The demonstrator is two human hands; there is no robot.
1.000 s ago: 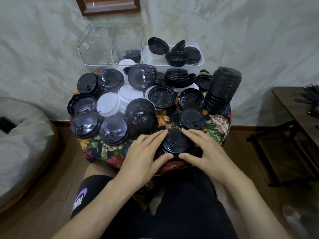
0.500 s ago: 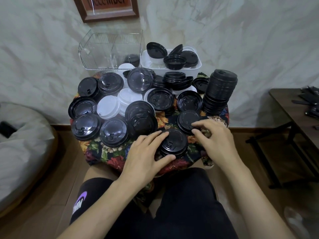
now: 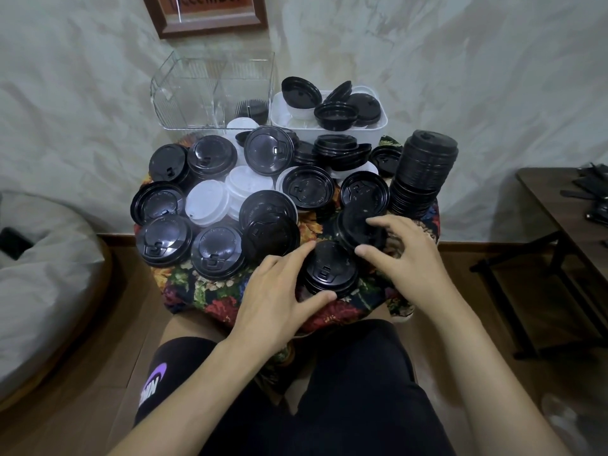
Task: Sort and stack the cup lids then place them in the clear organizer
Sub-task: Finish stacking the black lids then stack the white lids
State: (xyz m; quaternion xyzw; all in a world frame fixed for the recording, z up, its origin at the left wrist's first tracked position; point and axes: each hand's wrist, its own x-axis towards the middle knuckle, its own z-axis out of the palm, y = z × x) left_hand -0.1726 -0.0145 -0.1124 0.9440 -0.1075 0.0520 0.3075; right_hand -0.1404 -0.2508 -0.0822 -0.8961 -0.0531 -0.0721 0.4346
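While my left hand (image 3: 279,291) cups the short stack of round black plastic lids (image 3: 329,271), my right hand (image 3: 406,255) pinches one loose black lid (image 3: 357,225). It lies just beyond the stack, slightly right, touching it.

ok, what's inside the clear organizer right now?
A short stack of black lids in the right compartment of the clear organizer. No lids show in the left one. The white lid in front covers the stack's base.

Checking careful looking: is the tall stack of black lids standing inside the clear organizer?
No, the tall stack of black lids stands on the floral cloth, right of the clear organizer.
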